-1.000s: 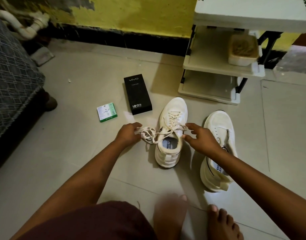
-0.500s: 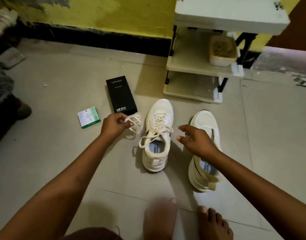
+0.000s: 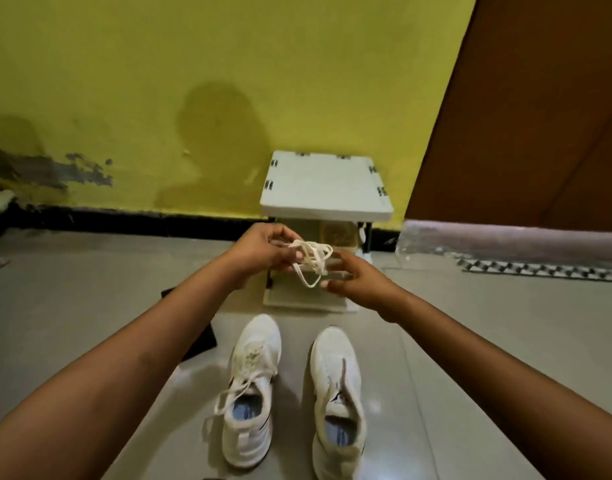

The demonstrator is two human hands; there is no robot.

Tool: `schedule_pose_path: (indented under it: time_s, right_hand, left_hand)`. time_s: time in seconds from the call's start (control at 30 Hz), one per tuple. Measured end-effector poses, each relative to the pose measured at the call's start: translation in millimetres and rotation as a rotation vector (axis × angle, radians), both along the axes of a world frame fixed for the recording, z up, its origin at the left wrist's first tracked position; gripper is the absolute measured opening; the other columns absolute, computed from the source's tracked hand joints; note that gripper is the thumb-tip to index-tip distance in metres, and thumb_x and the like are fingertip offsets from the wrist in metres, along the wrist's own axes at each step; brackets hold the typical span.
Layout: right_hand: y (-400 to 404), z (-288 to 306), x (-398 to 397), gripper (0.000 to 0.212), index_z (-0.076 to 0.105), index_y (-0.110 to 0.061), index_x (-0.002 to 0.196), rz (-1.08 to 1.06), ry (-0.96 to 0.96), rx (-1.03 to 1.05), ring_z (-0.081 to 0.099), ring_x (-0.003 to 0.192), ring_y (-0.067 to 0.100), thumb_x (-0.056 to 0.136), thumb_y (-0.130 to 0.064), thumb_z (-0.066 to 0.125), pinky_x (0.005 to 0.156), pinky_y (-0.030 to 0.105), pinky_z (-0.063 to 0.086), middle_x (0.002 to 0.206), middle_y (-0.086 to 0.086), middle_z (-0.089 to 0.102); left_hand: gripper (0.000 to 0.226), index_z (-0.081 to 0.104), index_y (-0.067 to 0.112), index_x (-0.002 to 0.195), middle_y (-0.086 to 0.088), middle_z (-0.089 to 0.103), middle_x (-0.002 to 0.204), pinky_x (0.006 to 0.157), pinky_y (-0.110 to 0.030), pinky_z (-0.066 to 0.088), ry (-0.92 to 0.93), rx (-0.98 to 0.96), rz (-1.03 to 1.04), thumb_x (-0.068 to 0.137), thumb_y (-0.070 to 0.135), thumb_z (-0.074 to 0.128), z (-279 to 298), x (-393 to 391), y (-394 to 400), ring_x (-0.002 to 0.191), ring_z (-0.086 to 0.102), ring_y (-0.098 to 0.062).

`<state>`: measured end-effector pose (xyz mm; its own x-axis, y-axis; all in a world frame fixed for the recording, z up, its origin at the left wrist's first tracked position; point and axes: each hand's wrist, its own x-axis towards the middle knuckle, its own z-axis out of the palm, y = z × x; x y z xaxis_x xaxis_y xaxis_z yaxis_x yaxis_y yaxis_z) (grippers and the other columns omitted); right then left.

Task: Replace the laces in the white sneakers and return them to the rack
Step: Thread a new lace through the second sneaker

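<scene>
1. A black box (image 3: 200, 336) lies on the floor, mostly hidden under the left forearm.
2. The left hand (image 3: 263, 249) is raised in front of the rack, its fingers curled and pinching a bundled white lace (image 3: 311, 259).
3. The laced sneaker (image 3: 250, 386) stands on the floor below, lace ends trailing to its left.
4. The right hand (image 3: 354, 280) touches the bundle's right side with loosely spread fingers; a grip cannot be told.
5. The unlaced sneaker (image 3: 339, 396) stands just beside the first.
6. The white rack (image 3: 327, 187) stands against the yellow wall.
</scene>
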<state>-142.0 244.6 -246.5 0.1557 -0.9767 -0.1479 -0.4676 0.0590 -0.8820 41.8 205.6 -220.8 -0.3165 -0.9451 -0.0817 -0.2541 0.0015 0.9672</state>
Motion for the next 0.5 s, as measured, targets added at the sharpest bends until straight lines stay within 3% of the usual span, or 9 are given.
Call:
schedule_pose_path:
  time_s: [0.13, 0.23, 0.33, 0.43, 0.5]
  right_hand:
    - [-10, 46, -23, 0.034, 0.054, 0.003, 0.124, 0.024, -0.091, -0.010, 0.062, 0.084, 0.019, 0.090, 0.001, 0.056, 0.066, 0.014, 0.054, 0.112, 0.021, 0.062]
    - [-12, 57, -40, 0.024, 0.059, 0.011, 0.112, -0.102, -0.178, -0.059, 0.063, 0.064, 0.011, 0.091, 0.003, 0.053, 0.059, 0.012, 0.054, 0.085, 0.014, 0.065]
    - [-3, 42, -56, 0.022, 0.062, 0.006, 0.110, -0.212, -0.148, -0.105, 0.062, 0.070, 0.012, 0.090, 0.002, 0.055, 0.062, 0.014, 0.054, 0.092, 0.016, 0.065]
    - [5, 19, -67, 0.018, 0.065, -0.001, 0.105, -0.273, -0.101, -0.092, 0.063, 0.080, 0.018, 0.088, 0.000, 0.059, 0.076, 0.024, 0.055, 0.101, 0.018, 0.067]
    - [5, 10, -68, 0.014, 0.066, -0.003, 0.100, -0.319, -0.100, -0.077, 0.063, 0.077, 0.018, 0.088, -0.001, 0.059, 0.076, 0.028, 0.054, 0.096, 0.017, 0.067]
  left_hand:
    - [0.016, 0.062, 0.009, 0.088, -0.007, 0.065, 0.080, 0.052, -0.015, 0.052, -0.055, -0.032, 0.016, 0.084, -0.006, 0.062, 47, -29, -8, 0.063, 0.063, -0.008]
    - [0.018, 0.064, 0.004, 0.103, -0.008, 0.065, 0.081, 0.050, -0.014, 0.050, -0.068, -0.060, 0.082, 0.088, -0.004, 0.057, 58, -40, -11, 0.059, 0.062, -0.006]
    - [0.018, 0.066, 0.005, 0.102, -0.011, 0.067, 0.087, 0.048, -0.013, 0.047, -0.077, -0.061, 0.146, 0.089, -0.003, 0.057, 41, -48, -5, 0.062, 0.063, -0.007]
    - [0.014, 0.068, 0.004, 0.096, -0.012, 0.068, 0.088, 0.060, -0.021, 0.052, -0.135, -0.069, 0.175, 0.087, -0.002, 0.059, 18, -50, 3, 0.074, 0.064, -0.016]
    - [0.011, 0.069, 0.007, 0.088, -0.012, 0.069, 0.086, 0.064, -0.024, 0.052, -0.166, -0.092, 0.210, 0.085, 0.000, 0.062, 9, -49, 5, 0.075, 0.064, -0.019]
